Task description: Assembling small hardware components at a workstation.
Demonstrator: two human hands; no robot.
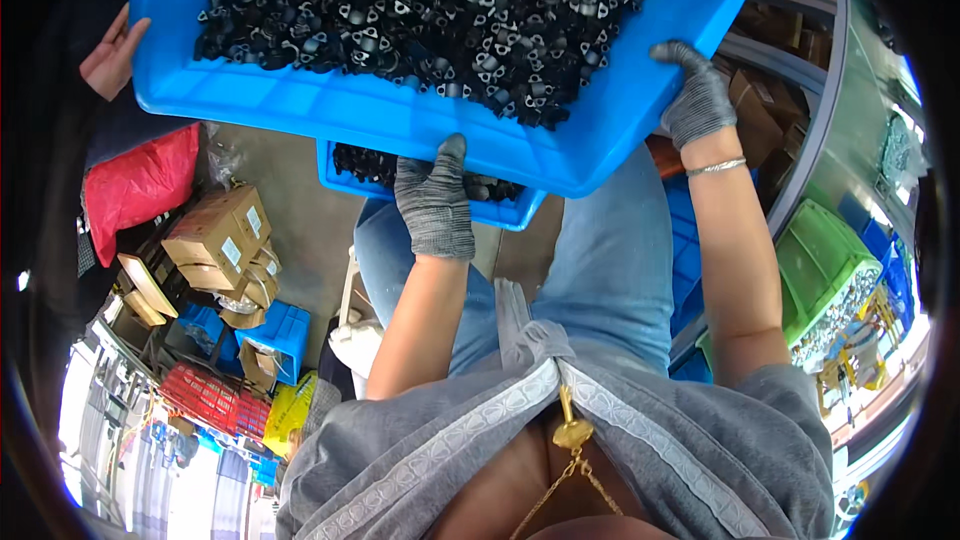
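A large blue plastic bin point(400, 120) fills the top of the head view, loaded with many small black clip-like parts point(430, 15). My left hand point(436, 202), in a grey knit glove, grips its near rim with the thumb over the edge. At the bin's right side, my gloved right hand point(697, 100) is closed on the rim, thumb on the inner wall. Another person's bare hand point(112, 55) touches the bin's left edge. Below it a second blue bin point(515, 212) holds similar dark parts, partly hidden by the large bin and my left hand.
Cardboard boxes point(218, 237) and a red bag point(143, 183) stand to the left. Further down lie a small blue bin point(287, 330) and a red crate point(205, 398). On the right are a metal shelf frame point(815, 90) with boxes and a green bin point(815, 255).
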